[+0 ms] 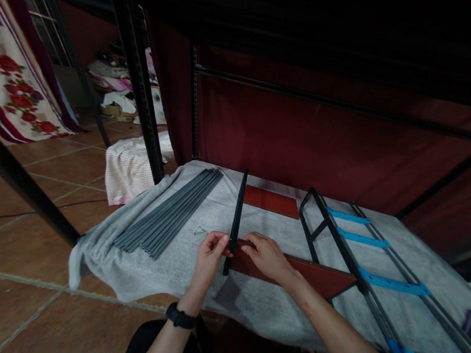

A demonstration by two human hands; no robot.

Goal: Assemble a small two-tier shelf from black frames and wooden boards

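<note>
A grey blanket (pixel 193 272) covers the floor under a dark metal frame (pixel 140 84), and everything lies on it. At three o'clock sits a black ladder rack (pixel 338 239) with blue rungs; at ten o'clock a bundle of grey rods (pixel 169 212) lies well apart from the hands. In the centre a red board (pixel 313 275) lies flat, its left end meeting a black post (pixel 236 221) that runs toward twelve o'clock, with a second red panel (pixel 272 201) just beside the post at one o'clock. The right hand (pixel 267 256) presses flat on the board's end, fingers spread, gripping nothing. The left hand (pixel 210 254) pinches the post's near end narrowly between thumb and fingertips. To join them well, the board edge should probably stay square against the post, held down firmly while the pinching hand steadies the post. Small screws (pixel 199 231) lie near, at eleven o'clock.
</note>
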